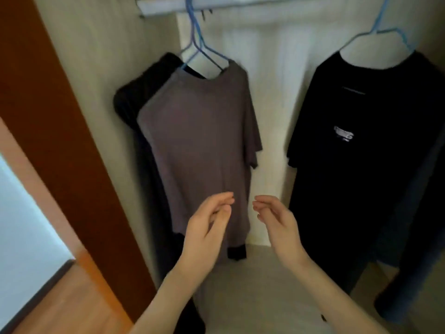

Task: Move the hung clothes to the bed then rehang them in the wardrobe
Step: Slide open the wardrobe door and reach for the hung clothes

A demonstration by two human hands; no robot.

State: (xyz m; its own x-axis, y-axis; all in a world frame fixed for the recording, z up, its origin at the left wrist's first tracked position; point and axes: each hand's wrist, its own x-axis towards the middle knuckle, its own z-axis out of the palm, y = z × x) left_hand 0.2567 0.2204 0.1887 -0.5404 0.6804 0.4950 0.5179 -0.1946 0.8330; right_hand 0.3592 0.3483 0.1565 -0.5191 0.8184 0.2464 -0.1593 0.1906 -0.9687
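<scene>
A grey-purple T-shirt (199, 145) hangs on a blue hanger (204, 54) from the wardrobe rail (240, 1). Behind it to the left hangs a black garment (134, 97) on a second blue hanger. At the right a black T-shirt (361, 141) with a small white print hangs on another blue hanger (382, 32). My left hand (207, 225) is raised in front of the grey-purple shirt's hem, fingers loosely curled, holding nothing. My right hand (277, 220) is beside it, also loosely curled and empty, in front of the gap between the shirts.
The brown wardrobe door edge (60, 141) stands at the left. The wardrobe's pale floor panel (252, 285) lies below the clothes. Wooden room floor (72, 304) shows at the lower left. A dark garment (414, 261) hangs at the far right.
</scene>
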